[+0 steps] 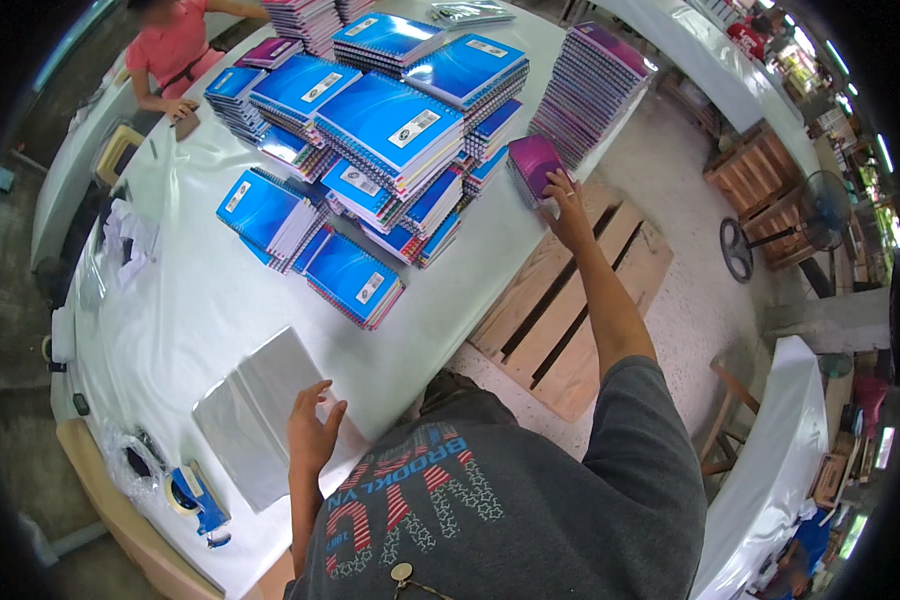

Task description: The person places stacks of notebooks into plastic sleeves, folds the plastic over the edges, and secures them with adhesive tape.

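My right hand reaches out to the table's right edge and grips the near end of a small purple spiral notebook, with its fingers on the cover. Whether one notebook or a short pile is under those fingers is hard to tell. Beside the front edge, my left hand hovers at or just touches a flat pile of clear plastic sleeves; its fingers are apart and hold nothing. Large stacks of blue spiral notebooks fill the table's middle. Behind my right hand rises a tall stack of purple notebooks.
A blue tape dispenser and crumpled plastic lie on the white table at the near left. A wooden pallet rests on the floor to the right, with a fan beyond. Another person stands at the far left.
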Demonstrator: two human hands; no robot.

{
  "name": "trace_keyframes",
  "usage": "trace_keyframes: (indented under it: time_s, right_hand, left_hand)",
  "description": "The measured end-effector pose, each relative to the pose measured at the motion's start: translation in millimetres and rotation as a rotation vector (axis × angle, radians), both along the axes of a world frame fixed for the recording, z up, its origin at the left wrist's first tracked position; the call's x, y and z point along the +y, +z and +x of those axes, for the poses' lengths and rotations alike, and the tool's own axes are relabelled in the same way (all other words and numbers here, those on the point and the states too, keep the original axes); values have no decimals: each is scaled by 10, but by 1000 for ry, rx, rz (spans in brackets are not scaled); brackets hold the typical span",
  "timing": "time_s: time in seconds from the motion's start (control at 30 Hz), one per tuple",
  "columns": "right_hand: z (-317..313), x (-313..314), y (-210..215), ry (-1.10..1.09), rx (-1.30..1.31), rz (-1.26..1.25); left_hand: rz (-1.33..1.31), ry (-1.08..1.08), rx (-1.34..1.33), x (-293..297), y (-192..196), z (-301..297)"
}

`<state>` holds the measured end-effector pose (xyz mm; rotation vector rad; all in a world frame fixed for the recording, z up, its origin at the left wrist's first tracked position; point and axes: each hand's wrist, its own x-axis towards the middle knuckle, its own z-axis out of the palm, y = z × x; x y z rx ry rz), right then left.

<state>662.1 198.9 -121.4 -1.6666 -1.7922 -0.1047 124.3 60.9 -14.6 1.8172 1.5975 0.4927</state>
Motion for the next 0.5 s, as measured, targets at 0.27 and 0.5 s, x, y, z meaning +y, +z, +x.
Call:
trace_keyframes:
  time_s: [0.27,0.5]
  right_hand:
    - [-244,196,275,-256,-101,-155]
    - [-11,346,204,-185,72,-222]
  left_hand:
    - [16,-100,41,131,-3,376]
    - [98,-58,-15,194,32,363]
